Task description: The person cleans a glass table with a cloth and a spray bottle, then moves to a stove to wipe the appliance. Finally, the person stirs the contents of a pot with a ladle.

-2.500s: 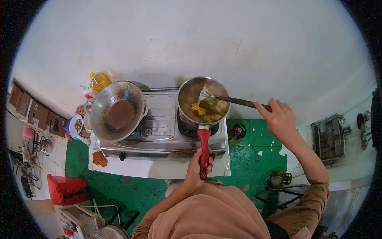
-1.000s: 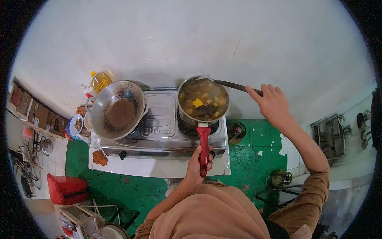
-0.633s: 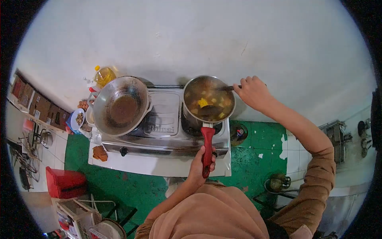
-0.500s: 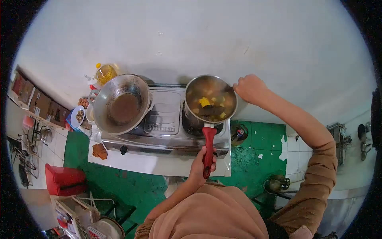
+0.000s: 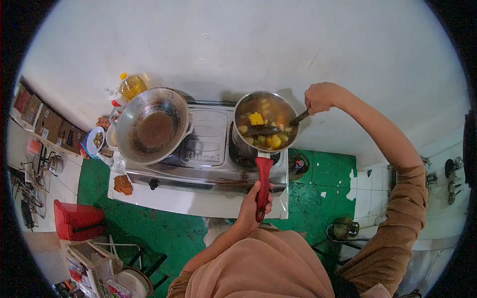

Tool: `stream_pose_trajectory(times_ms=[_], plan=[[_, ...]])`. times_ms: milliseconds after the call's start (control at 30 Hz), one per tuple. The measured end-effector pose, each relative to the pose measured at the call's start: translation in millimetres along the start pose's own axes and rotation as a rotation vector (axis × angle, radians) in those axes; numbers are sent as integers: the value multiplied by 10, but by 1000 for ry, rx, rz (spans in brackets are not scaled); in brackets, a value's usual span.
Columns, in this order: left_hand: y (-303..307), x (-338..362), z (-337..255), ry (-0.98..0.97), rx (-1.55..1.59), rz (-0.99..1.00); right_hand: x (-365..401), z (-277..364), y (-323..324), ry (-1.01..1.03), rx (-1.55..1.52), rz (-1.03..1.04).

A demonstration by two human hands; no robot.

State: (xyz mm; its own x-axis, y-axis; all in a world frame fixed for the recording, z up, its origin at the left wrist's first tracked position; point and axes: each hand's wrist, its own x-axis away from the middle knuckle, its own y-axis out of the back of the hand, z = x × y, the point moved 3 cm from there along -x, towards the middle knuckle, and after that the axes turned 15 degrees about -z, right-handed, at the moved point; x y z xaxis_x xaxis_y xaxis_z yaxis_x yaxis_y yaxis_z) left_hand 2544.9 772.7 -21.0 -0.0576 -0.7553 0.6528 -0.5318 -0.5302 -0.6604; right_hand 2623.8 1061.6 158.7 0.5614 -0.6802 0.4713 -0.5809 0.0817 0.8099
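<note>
My left hand is wrapped round the red handle of a saucepan on the right burner. Soup with a piece of corn and vegetable chunks fills the pan. Above the pan's right rim, my right hand grips a long black cooking spoon. The spoon slants down to the left, and its dark head lies partly in the broth, so its full shape is hidden.
A large wok sits over the stove's left side. Behind it stands an oil bottle; a small plate of food is further left. An orange-brown cloth lies at the front left. The white wall rises behind.
My right hand has moved slightly right and up, showing more of the spoon's handle. The spoon's head has shifted, and the vegetables have moved around in the soup. My left hand keeps its grip.
</note>
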Motion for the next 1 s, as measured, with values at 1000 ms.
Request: stream_pose_trajectory(times_ms=[1000], plan=[[-3,-9,-7,12,-32,-17,1171,216,-76,-67,104,-555]])
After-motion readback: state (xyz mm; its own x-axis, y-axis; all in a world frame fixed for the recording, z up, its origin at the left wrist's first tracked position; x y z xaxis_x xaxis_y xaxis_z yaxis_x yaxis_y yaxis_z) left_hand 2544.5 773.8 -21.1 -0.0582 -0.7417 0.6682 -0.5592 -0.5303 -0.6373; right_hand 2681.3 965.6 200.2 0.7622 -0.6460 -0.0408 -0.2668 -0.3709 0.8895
